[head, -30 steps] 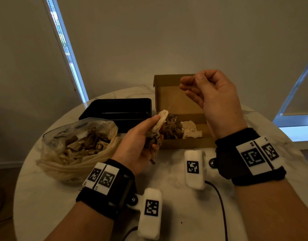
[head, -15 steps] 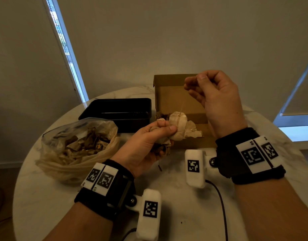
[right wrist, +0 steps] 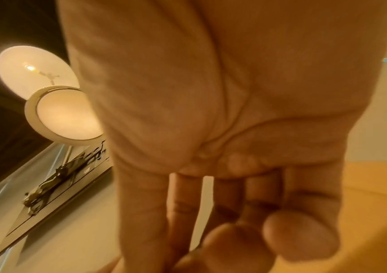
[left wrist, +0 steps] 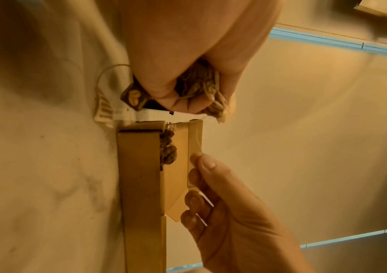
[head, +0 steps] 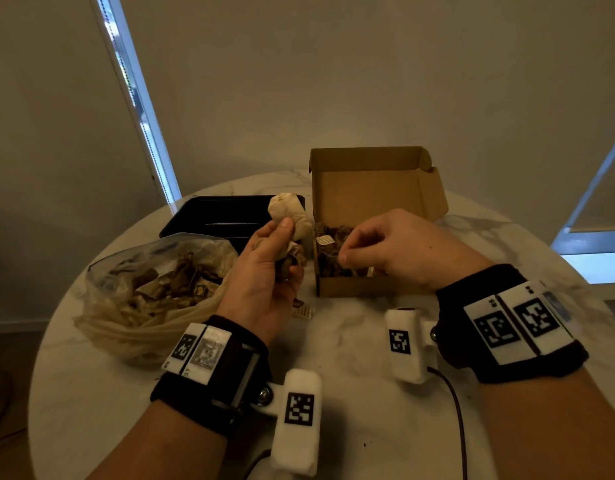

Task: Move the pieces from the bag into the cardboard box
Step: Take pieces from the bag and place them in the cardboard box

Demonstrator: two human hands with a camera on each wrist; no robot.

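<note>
The right hand (head: 391, 249) covers the cardboard box's (head: 375, 188) 5 o'clock corner; what its fingertips pinch is too small to tell.

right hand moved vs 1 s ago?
Yes. The right hand has come down from in front of the cardboard box lid to the pieces inside the box, thumb and forefinger pinched together.

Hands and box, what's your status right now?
Left hand grips a clump of tea bags beside the cardboard box. Right hand pinching inside the box, what it holds unclear. Bag part full. Nothing blocking.
</note>
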